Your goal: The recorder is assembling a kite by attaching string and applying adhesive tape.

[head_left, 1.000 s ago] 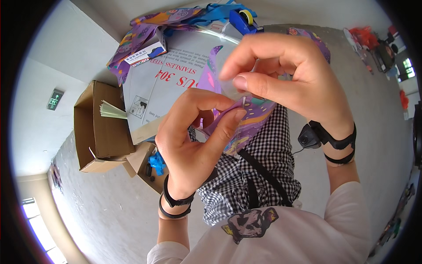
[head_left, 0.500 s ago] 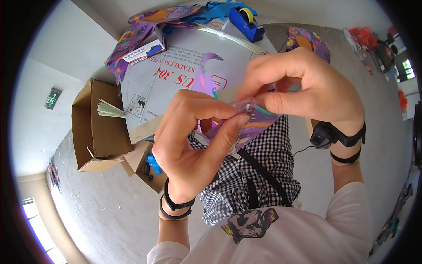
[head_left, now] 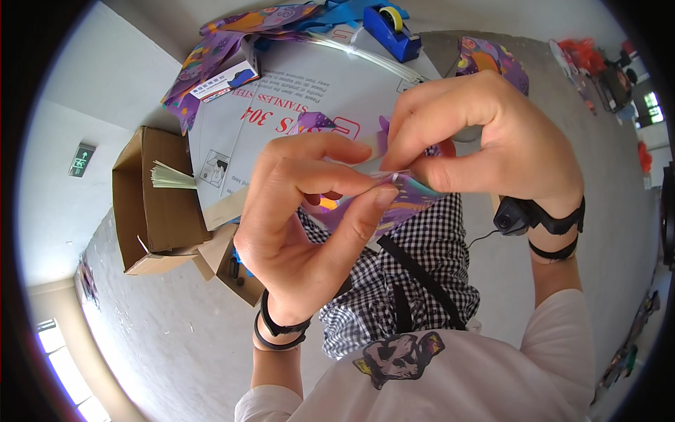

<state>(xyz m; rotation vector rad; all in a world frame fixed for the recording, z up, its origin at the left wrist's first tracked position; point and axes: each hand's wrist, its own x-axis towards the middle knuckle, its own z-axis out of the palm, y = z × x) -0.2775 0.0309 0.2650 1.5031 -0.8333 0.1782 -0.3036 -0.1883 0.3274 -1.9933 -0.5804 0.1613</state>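
Note:
My left hand (head_left: 299, 211) pinches the edge of a thin, shiny purple film (head_left: 415, 199) with a colourful pattern. A small white tip (head_left: 396, 177) shows at that edge, beside my left thumb; what it belongs to is hidden. My right hand (head_left: 492, 133) is closed on the same film just to the right, thumb and fingertips together. The two pinches nearly meet in front of my lap. More of the patterned film hangs behind my fingers, largely covered by them.
Ahead, a sheet-covered table (head_left: 232, 133) bears a blue tape dispenser (head_left: 394, 35), a bundle of pale rods (head_left: 351, 49), a small box (head_left: 225, 77) and purple patterned film (head_left: 190, 84). An open cardboard box (head_left: 158, 204) with pale strips (head_left: 172, 176) stands left.
The film's raised purple tail behind my hands has dropped and folded over. My left upper fingers have lifted apart a little, and my right fingertips have shifted slightly left.

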